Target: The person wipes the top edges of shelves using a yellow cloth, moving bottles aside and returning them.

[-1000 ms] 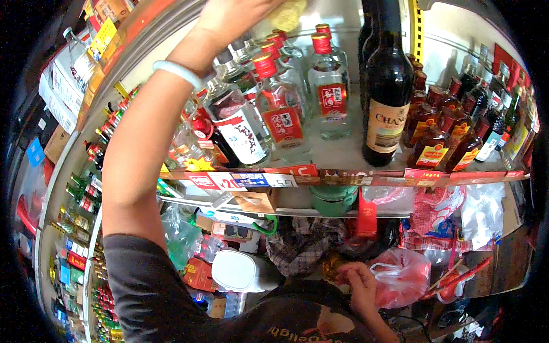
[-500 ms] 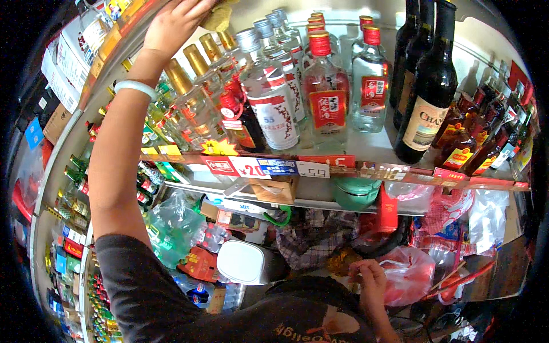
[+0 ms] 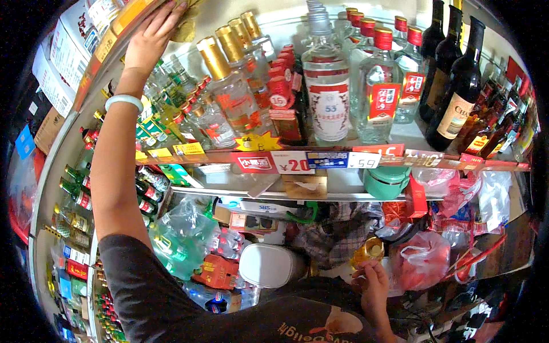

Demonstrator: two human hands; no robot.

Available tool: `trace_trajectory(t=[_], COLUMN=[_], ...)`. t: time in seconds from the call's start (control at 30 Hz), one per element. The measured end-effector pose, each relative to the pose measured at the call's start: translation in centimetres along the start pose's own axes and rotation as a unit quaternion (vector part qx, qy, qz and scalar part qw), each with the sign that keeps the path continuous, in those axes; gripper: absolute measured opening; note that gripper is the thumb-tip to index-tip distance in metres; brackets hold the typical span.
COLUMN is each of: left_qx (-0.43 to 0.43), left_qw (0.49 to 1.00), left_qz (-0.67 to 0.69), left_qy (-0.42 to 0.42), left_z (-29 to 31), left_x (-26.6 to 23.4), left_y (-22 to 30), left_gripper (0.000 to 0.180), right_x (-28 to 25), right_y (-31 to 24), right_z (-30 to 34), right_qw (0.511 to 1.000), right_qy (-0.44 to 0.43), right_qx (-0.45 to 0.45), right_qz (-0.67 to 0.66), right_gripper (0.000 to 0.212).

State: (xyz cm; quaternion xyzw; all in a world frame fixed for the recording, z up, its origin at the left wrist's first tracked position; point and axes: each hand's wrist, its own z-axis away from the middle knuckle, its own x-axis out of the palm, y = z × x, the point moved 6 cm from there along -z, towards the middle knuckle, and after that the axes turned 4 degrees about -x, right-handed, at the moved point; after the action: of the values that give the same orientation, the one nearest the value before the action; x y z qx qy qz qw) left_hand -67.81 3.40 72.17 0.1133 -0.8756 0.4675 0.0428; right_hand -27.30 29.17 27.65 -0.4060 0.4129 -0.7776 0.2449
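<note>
two hands: left hand flat, pressing a crumpled yellow cloth; right hand curled, grip unclear.

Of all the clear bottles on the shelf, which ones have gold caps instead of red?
The three clear bottles with gold caps standing in a slanted row at the shelf's left part, just right of the raised left hand. The other clear bottles nearby carry red or silver caps.

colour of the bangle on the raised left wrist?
Pale white-green, plain, no pattern. The bangle sits just below the left hand; head view shows it.
</note>
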Motion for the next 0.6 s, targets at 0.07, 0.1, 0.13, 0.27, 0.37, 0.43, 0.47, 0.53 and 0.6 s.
trace_trajectory(t=[0.07,0.1,0.13,0.27,0.37,0.43,0.47,0.53,0.6], left_qx=[0.020,0.041,0.041,0.004,-0.003,-0.003,0.000,-0.027,-0.053], left_qw=[0.998,0.991,0.990,0.984,0.981,0.981,0.980,0.983,0.985], left_qz=[-0.035,-0.072,-0.071,-0.049,-0.092,-0.089,-0.085,-0.055,-0.022], left_qy=[-0.055,-0.110,-0.111,-0.174,-0.168,-0.173,-0.179,-0.171,-0.161], left_z=[2.0,2.9,3.7,7.0,10.7,11.3,11.7,12.3,13.1], left_x=[1.8,2.7,3.1,4.5,7.1,7.4,7.6,7.4,7.5], left_y=[-0.7,-0.9,-1.1,-2.5,-4.8,-5.1,-5.1,-5.3,-5.5], left_gripper=[0.047,0.047,0.047,0.051,0.050,0.048,0.046,0.045,0.044], right_x=[1.3,1.6,2.1,4.2,6.1,7.7,8.3,9.4,10.2], right_y=[0.7,1.3,1.8,4.2,5.7,6.4,6.7,7.4,8.0], right_z=[0.5,0.8,1.0,1.7,2.3,2.8,3.1,3.5,4.1], right_qw=[1.000,1.000,1.000,1.000,0.999,1.000,1.000,1.000,1.000], right_qy=[0.004,0.000,-0.005,-0.002,-0.021,-0.014,-0.011,-0.009,-0.012], right_qx=[-0.010,-0.008,-0.006,-0.017,-0.029,-0.010,-0.012,-0.005,-0.005], right_qz=[0.001,0.002,0.003,-0.008,-0.027,-0.015,-0.015,0.007,0.002], right_gripper=[0.012,0.012,0.012,0.012,0.011,0.012,0.012,0.013,0.014])
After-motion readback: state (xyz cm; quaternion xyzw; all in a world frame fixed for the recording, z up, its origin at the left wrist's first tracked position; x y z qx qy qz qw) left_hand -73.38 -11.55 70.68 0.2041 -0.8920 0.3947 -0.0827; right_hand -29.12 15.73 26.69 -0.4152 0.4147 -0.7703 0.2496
